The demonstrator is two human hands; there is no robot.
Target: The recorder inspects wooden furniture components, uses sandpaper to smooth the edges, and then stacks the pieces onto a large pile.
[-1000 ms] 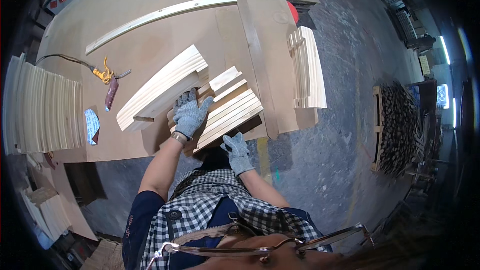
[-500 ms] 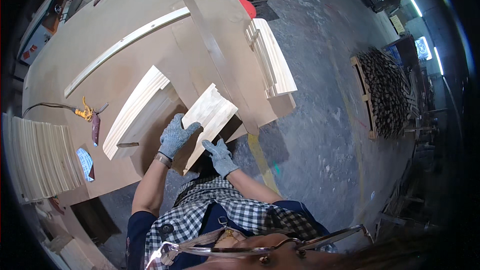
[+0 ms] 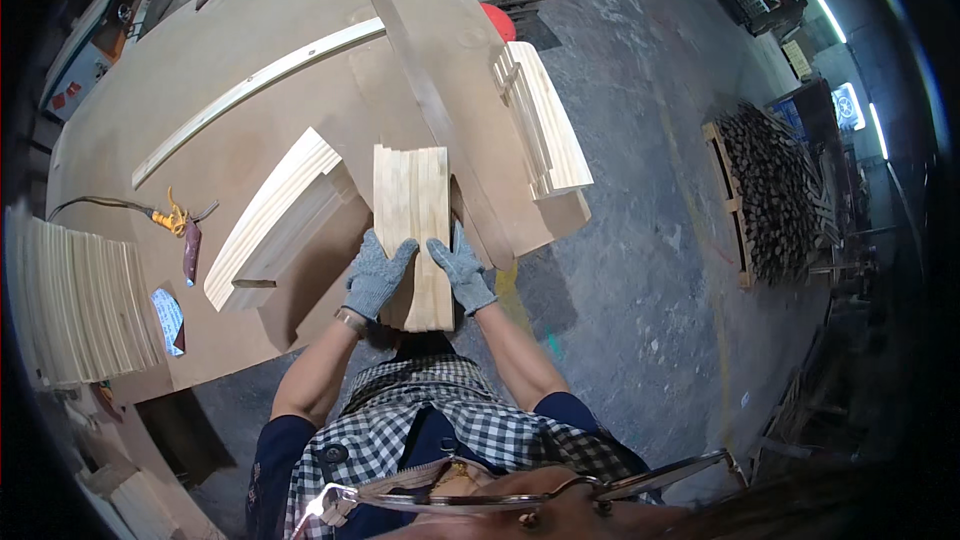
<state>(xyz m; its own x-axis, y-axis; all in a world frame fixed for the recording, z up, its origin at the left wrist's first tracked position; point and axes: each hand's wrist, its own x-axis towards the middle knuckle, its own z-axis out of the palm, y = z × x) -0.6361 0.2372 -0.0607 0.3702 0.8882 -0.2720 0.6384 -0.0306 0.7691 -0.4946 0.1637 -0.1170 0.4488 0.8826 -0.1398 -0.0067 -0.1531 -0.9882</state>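
Observation:
A stack of pale wooden pieces (image 3: 412, 190) stands between my hands at the table's near edge, its length running away from me. My gloved left hand (image 3: 378, 275) grips its left side, the thumb lying on top. On the opposite side my gloved right hand (image 3: 462, 268) presses against it, thumb also over the top. The fingers beneath the stack are partly hidden. Left of it, a curved stack of wooden pieces (image 3: 270, 205) rests on the brown-covered table (image 3: 300, 90). Another wooden stack (image 3: 548, 125) sits by the table's right edge.
A dark straight bar (image 3: 420, 90) and a long pale strip (image 3: 255, 80) lie across the table. At the left are a yellow air gun (image 3: 172, 218), a blue-white printed scrap (image 3: 170, 320) and many upright slats (image 3: 85, 305). Off to the right, a loaded pallet (image 3: 775, 200) stands on the floor.
The held stack has turned from slanting right to pointing straight away from me. My right hand has moved up and right onto its side; my left has shifted slightly right and nearer.

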